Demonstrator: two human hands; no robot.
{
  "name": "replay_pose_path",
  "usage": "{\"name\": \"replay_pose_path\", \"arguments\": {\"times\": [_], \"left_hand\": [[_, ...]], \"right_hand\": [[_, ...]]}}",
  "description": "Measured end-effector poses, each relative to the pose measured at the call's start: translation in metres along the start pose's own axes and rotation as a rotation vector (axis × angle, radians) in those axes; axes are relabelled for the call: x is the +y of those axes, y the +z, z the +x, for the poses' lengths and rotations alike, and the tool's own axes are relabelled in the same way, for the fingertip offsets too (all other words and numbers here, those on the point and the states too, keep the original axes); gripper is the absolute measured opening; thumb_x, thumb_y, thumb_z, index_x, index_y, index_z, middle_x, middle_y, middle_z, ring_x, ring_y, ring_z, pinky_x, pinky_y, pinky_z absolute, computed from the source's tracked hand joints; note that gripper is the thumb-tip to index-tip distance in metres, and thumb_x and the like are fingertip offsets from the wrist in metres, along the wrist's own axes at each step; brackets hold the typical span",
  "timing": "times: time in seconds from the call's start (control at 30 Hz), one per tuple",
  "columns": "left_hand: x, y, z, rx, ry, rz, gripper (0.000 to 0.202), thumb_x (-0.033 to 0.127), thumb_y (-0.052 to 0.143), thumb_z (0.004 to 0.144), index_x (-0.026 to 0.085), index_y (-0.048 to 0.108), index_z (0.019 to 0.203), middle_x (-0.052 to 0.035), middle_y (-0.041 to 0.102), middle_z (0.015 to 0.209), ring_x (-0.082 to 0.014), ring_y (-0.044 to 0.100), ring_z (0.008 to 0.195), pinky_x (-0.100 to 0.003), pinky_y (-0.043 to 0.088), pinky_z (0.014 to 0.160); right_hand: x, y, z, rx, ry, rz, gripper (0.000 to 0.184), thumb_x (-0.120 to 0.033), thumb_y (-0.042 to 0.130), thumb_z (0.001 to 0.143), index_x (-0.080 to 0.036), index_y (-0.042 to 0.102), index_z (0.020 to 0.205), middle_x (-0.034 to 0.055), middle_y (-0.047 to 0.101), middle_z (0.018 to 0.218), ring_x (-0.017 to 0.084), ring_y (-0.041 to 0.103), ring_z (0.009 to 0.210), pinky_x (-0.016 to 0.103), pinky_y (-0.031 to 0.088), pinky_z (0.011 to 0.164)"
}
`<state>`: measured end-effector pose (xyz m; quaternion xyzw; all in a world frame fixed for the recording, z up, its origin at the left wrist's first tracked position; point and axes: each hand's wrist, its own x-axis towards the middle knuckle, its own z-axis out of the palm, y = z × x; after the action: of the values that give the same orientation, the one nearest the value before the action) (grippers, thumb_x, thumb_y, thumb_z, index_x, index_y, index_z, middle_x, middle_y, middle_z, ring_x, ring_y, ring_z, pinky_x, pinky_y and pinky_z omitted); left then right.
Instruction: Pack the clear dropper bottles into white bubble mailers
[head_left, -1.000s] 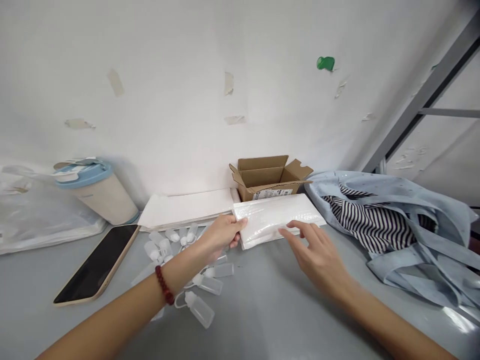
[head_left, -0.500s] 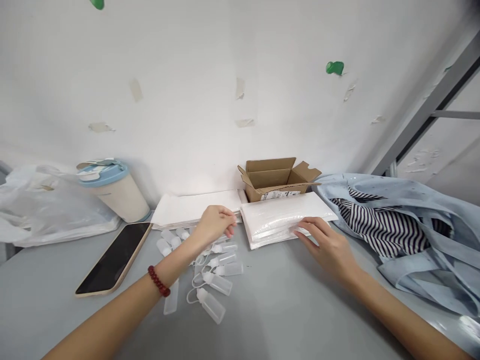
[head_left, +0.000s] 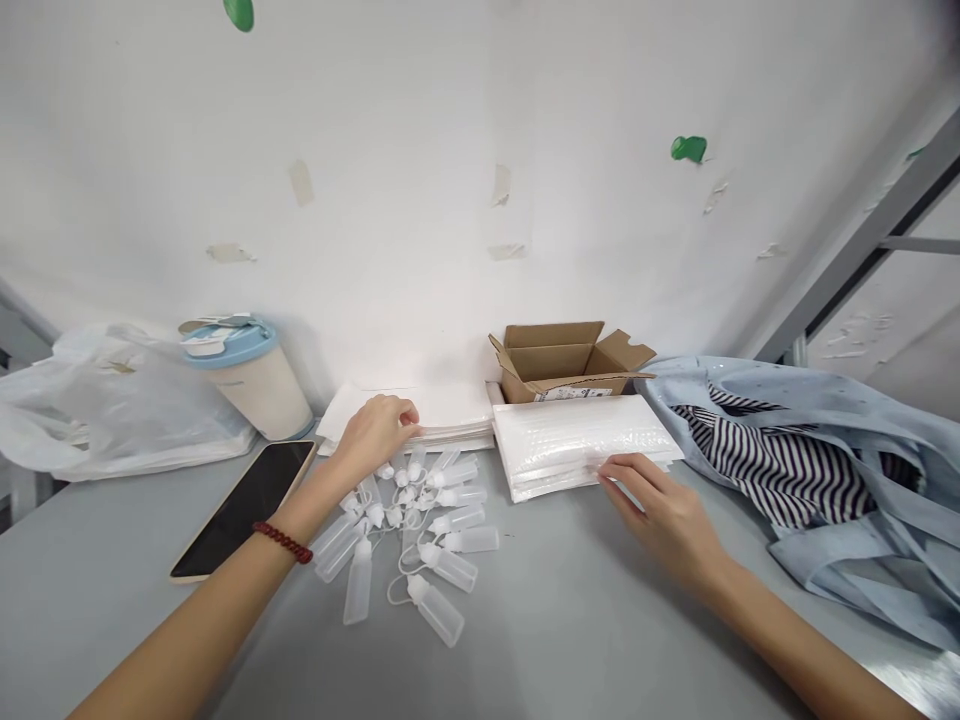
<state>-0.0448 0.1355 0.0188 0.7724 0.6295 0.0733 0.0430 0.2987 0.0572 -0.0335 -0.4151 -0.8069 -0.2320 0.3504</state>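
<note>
Grey tabletop [head_left: 555,640], one, bearing everything listed up to the wall. Small translucent bottles [head_left: 437,610], a loose cluster, caps joined to them by thin loops, lying on their sides at odd angles in front of my left hand and beside my left forearm. Bead bracelet [head_left: 283,541], dark red, one, on my left wrist. Phone [head_left: 240,515], one, dark screen up, pale edge, left of that forearm. My right hand [head_left: 656,510], thumb and forefinger narrow, tips at the front edge of the bubble mailers [head_left: 574,432]; whether they pinch an edge I cannot tell. Said mailers, white, glossy, stacked right of centre, just in front of the box. My left hand [head_left: 375,437], fingers curled, at the front edge of a flat white stack [head_left: 454,405]; its grip I cannot tell. Light-blue cloth bag [head_left: 697,382], far right, with striped fabric [head_left: 772,460] showing. White plastic bag [head_left: 135,405], far left. Cup [head_left: 262,390], cream, blue lid, tilted in view, behind the phone. Cardboard box [head_left: 556,358], flaps up, open-topped, near the wall. White wall [head_left: 405,200], with tape scraps [head_left: 502,185] and green pieces [head_left: 688,149] stuck on.
</note>
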Motion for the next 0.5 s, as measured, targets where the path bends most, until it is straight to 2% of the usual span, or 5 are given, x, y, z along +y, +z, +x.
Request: {"name": "replay_pose_path", "arguments": {"times": [0.23,0.4,0.5], "left_hand": [[0.006,0.006,-0.006,0.161,0.052,0.083,0.017,0.029,0.059,0.094,0.015,0.064,0.102,-0.0063,0.066,0.107,-0.0206,0.063,0.098,-0.041,0.054,0.084],[-0.004,0.005,-0.006,0.399,0.057,0.126,0.008,0.017,0.058,0.092,0.014,0.065,0.092,-0.0055,0.066,0.097,-0.0210,0.063,0.095,-0.036,0.053,0.076],[-0.009,0.001,-0.011,0.553,0.123,0.148,0.014,0.010,0.053,0.090,0.014,0.066,0.087,-0.0081,0.067,0.090,-0.0251,0.062,0.093,-0.034,0.052,0.068]], "right_hand": [[0.000,0.002,-0.002,-0.009,-0.007,0.032,0.023,-0.017,0.044,0.098,-0.017,0.064,0.086,0.0045,0.070,0.082,0.012,0.068,0.061,0.021,0.051,0.057],[-0.003,0.004,-0.004,-0.059,0.009,0.054,0.021,-0.017,0.043,0.098,-0.016,0.064,0.094,0.0065,0.070,0.089,0.016,0.071,0.067,0.024,0.054,0.057],[-0.004,0.004,-0.004,-0.089,0.025,0.061,0.020,-0.018,0.043,0.098,-0.016,0.063,0.102,0.0088,0.070,0.097,0.018,0.072,0.072,0.026,0.055,0.056]]}}
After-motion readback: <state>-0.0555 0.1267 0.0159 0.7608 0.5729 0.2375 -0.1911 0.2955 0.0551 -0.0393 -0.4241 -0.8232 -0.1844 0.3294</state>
